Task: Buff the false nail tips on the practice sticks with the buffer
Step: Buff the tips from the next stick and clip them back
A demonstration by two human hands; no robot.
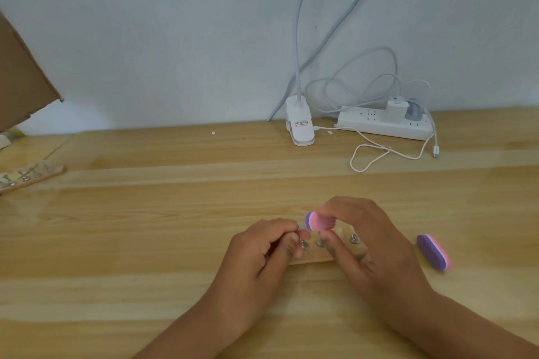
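Your place: a plain desk set up as a nail-practice station; whether home or small studio cannot be told. Items you have here:
- pale wooden tabletop (175,213) against a bare white wall (145,38)
- clip-on lamp (300,122)
- power strip (379,124) with plugs and a loose white cable (379,154)
- cardboard sheet (20,76) at far left
- rack of practice sticks (29,176)
- spare buffer block (434,251) on your right

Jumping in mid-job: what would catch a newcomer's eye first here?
At centre, the right hand holds a pink-and-purple buffer at the practice stick pinched by the left hand, over a wooden holder. A second buffer lies to the right; a white clip lamp and power strip sit by the wall.
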